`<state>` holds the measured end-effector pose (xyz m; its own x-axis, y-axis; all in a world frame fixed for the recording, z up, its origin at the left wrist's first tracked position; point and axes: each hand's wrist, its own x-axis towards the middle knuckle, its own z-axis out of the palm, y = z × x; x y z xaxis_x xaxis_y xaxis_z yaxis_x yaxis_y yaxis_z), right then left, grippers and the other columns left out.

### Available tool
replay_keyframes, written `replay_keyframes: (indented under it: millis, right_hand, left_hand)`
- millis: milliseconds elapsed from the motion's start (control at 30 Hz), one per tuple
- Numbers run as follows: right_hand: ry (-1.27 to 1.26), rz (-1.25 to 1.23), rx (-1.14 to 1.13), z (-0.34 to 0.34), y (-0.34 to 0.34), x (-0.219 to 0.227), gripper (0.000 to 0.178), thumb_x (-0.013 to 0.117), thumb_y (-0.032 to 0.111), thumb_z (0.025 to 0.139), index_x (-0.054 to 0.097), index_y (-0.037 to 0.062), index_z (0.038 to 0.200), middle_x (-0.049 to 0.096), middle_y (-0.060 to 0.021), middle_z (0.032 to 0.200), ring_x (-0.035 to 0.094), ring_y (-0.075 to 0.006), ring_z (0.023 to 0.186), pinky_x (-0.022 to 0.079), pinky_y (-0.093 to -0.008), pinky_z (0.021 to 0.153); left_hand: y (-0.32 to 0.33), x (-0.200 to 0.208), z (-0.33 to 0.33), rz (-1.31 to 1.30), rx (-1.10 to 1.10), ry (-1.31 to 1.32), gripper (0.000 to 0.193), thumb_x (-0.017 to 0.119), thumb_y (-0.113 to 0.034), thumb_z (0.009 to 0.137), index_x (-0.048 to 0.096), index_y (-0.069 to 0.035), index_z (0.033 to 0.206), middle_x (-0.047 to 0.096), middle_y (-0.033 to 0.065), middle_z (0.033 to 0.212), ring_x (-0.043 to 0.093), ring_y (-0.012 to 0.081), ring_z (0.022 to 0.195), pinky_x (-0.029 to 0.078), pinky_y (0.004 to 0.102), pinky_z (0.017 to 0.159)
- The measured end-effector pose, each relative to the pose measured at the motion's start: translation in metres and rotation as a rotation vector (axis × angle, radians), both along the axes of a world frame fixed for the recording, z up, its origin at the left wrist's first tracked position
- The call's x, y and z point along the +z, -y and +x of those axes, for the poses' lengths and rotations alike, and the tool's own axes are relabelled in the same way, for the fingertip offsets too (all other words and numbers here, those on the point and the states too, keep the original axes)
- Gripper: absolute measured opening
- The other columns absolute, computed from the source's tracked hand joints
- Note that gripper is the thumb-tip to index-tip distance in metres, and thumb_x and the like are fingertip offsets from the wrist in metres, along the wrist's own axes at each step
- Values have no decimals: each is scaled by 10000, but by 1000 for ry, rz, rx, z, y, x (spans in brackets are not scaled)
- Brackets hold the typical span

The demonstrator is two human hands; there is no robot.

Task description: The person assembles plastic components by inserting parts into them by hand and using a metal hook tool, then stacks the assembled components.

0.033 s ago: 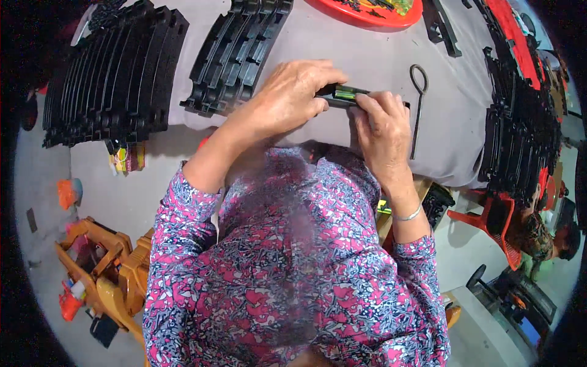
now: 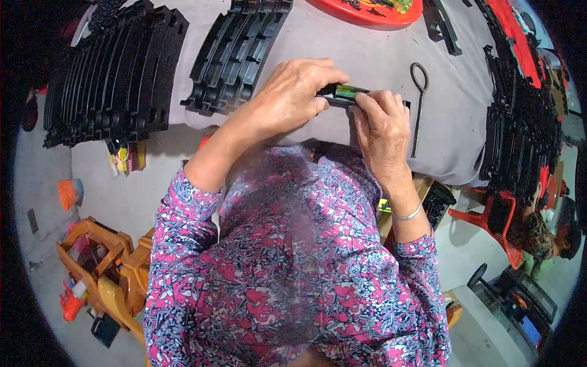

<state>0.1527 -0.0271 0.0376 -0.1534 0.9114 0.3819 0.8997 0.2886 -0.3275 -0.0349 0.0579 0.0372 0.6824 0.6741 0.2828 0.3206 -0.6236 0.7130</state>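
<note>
My left hand (image 2: pixel 299 92) pinches the left end of a black plastic strip (image 2: pixel 330 91), thumb below and fingers above. A shiny green tube (image 2: pixel 347 93) lies in the strip's middle, much like the vial of a spirit level. On the strip's right part, my right hand (image 2: pixel 384 125) is closed, with thumb and fingertips against it beside the tube. Fingers cover much of the strip at both ends. Right of that hand, a thin metal rod with a looped end (image 2: pixel 418 110) lies on the grey cloth-covered table (image 2: pixel 361 52).
Stacked black plastic strips (image 2: pixel 116 73) stand at the table's left, with a smaller group (image 2: pixel 238 55) beside them. A red tray (image 2: pixel 367 18) of small black and green parts sits at the far side. More black strips (image 2: pixel 516 134) line the right. Below are a brown wooden chair (image 2: pixel 107 263) and a red stool (image 2: pixel 489 223).
</note>
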Motion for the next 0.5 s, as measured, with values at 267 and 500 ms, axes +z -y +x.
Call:
replay_keyframes:
  millis: [267,500]
  right_hand:
    - [-67,34,-17,3,0,-13,232,708,87,784,667,99,1013,568,-64,904,537,-259,845,397,-398,701]
    - [-70,124,-24,3,0,-21,217,707,67,776,656,99,984,588,-66,892,542,-269,839,411,-400,691]
  left_hand:
    - [0,0,3,68,23,-17,416,679,19,686,650,22,1102,635,176,926,638,357,873,504,412,762]
    - [4,-4,3,38,49,-18,406,671,11,688,658,26,1093,652,191,974,647,364,903,516,404,795]
